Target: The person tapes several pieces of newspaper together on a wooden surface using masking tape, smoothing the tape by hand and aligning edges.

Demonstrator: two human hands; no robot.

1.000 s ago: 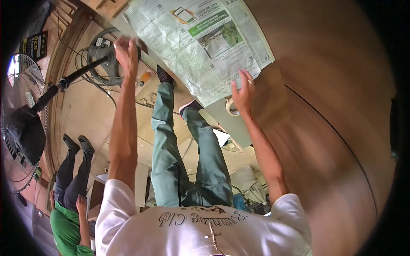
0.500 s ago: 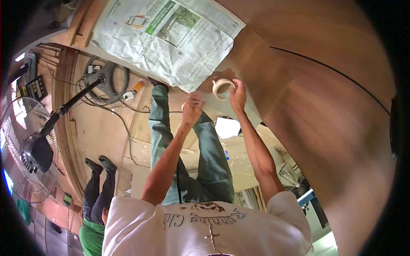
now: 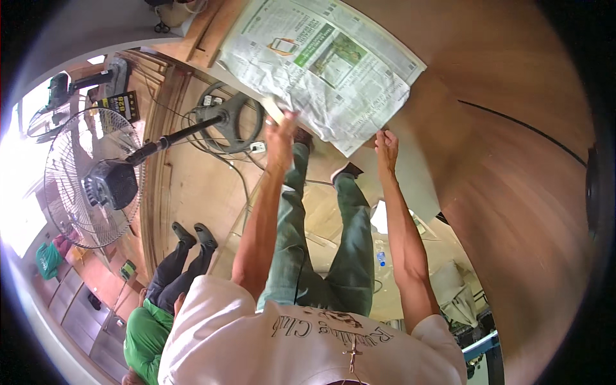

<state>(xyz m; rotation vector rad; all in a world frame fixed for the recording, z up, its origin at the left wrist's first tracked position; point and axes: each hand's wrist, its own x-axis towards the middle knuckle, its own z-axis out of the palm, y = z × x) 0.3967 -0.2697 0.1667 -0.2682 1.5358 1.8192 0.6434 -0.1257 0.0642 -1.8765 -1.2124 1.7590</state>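
Observation:
My left hand (image 3: 280, 142) is closed on a cream roll of masking tape (image 3: 273, 110), blurred and seen nearly edge-on beside the newspaper's left edge. Crumpled newspaper (image 3: 346, 96) covers the work surface ahead of me, its lower corner pointing toward me. By the right side of that corner, my right hand (image 3: 386, 151) is closed with its fingertips pressed together. Whatever it pinches, if anything, is too small to make out.
A black stand fan (image 3: 112, 183) stands at left, its round base (image 3: 231, 119) ringed by cables. A seated person in green (image 3: 144, 340) is at lower left. A large brown panel (image 3: 513, 192) curves along the right. A blue-capped bottle (image 3: 381, 258) lies below my right hand.
The tape roll has gone from my right hand to my left, which has moved up beside the newspaper. My right hand is now near the paper's corner. The whole view has shifted.

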